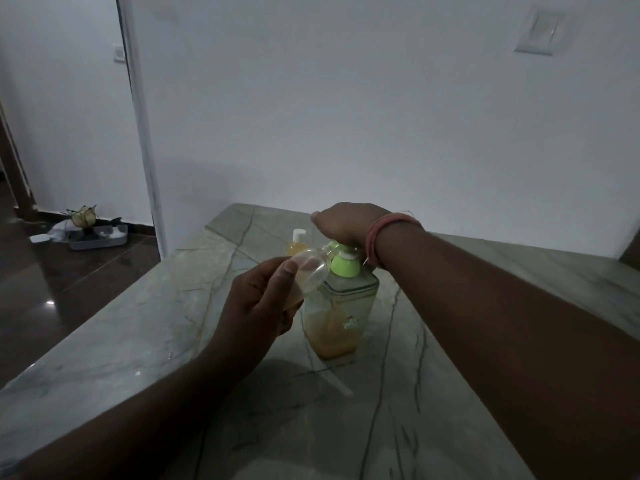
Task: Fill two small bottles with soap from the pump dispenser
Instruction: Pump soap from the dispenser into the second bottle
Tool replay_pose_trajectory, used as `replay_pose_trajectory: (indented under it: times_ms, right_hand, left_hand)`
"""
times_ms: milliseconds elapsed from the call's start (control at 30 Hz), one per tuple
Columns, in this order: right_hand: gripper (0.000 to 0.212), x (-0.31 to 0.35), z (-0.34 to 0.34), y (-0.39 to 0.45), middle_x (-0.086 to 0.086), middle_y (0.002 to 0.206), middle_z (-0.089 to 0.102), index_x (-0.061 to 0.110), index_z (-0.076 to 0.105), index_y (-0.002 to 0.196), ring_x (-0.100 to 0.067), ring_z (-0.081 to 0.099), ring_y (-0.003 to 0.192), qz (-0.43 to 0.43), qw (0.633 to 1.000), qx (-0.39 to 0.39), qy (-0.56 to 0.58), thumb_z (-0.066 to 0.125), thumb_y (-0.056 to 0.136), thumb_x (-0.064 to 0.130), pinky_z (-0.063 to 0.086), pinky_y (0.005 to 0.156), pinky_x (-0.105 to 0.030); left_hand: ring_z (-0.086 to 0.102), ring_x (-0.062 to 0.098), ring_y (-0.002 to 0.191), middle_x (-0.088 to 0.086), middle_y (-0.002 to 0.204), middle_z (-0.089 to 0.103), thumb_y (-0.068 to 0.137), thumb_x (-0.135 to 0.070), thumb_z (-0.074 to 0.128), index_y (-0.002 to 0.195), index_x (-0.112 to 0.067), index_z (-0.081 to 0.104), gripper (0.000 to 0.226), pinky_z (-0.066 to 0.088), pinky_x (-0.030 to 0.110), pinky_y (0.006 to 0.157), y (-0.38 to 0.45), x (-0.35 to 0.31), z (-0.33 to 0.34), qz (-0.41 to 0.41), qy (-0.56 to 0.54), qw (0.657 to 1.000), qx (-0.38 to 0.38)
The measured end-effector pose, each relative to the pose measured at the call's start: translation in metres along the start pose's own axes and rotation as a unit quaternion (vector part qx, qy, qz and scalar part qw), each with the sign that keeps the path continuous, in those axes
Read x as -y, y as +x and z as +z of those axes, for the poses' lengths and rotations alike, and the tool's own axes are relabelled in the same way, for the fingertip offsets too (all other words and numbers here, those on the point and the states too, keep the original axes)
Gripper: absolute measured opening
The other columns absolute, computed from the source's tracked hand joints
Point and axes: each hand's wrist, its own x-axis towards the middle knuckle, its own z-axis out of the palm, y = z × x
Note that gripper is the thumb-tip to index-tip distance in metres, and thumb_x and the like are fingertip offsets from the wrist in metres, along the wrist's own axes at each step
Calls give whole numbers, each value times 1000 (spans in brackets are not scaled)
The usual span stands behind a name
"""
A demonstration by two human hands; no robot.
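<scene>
- Your right hand [341,220] lies flat on the pump dispenser [341,299], palm down on its green head; it holds nothing. Press off-centre and the dispenser, standing mid-table, may tip.
- Your left hand [258,306] pinches the small clear bottle [311,268] between thumb and fingers, tilted, mouth toward the spout. I cannot tell whether mouth and spout are lined up; if they are not, soap runs down the dispenser onto the table [173,341].
- A hard squeeze could buckle the thin bottle.
- The capped bottle [298,244], holding orange soap, stands just behind the dispenser toward the table's far edge; a sliding dispenser could knock it over.
</scene>
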Motion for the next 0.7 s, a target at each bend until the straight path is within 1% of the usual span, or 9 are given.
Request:
replay_pose_trajectory:
  times_ms: [100,200,267,333,467,533,600,633,700]
  right_hand:
    - [45,-6,2,0,-14,136,52,6,51,133,-25,53,103,-26,999,-11,22,23,106,28,40,89,-32]
    - [42,-4,6,-1,-17,121,56,3,54,128,-26,50,99,-9,1000,-3,24,22,104,15,34,79,-27]
    - [40,-1,4,-4,-17,129,55,1,54,127,-29,53,109,-1,1000,0,10,24,104,12,33,79,-26]
    - [40,1,-3,-6,-15,135,52,2,52,130,-28,53,115,0,1000,8,4,24,105,18,36,82,-28]
    - [52,-2,-1,1,-16,139,51,6,51,134,-24,57,99,-9,1000,-11,6,22,105,37,41,96,-34]
    - [48,-3,5,6,-17,134,55,5,57,129,-22,50,85,-9,1000,-10,13,24,105,30,44,81,-28]
    - [44,-3,8,6,-18,122,59,4,59,125,-22,47,88,-4,1000,-1,6,24,103,19,32,59,-21]
    - [42,-3,8,5,-18,117,60,2,60,123,-22,47,88,0,1000,2,8,25,103,16,29,56,-20]
    - [39,-1,4,1,-15,116,61,0,59,121,-23,49,83,3,1000,3,-1,28,103,15,34,59,-26]
  left_hand:
    - [47,13,48,2,62,57,96,-43,47,113,-15,68,39,37,25,42,1,1,0,13,21,1000,0]
    - [49,12,49,2,64,59,93,-48,47,115,-12,67,46,39,23,43,1,2,-1,15,37,999,-5]
    - [49,13,49,3,65,59,96,-43,47,113,-14,68,40,38,24,43,1,1,-1,10,39,999,-7]
    - [48,15,50,4,65,58,97,-41,46,113,-16,68,37,38,25,43,1,0,-1,7,42,999,-12]
    - [48,15,50,5,65,58,98,-39,45,112,-15,69,36,38,25,43,2,2,-2,7,35,999,-12]
    - [48,15,49,6,65,58,98,-38,46,111,-12,69,37,38,24,43,2,4,-3,7,37,999,-14]
    - [48,14,49,6,64,58,99,-35,44,109,-11,69,36,38,24,43,2,4,-3,6,41,999,-12]
    - [48,14,49,6,64,58,99,-36,44,109,-11,69,36,38,24,43,2,4,-3,6,42,999,-12]
    - [47,11,48,3,62,57,98,-39,46,110,-9,69,40,37,23,43,2,3,-2,6,33,999,-13]
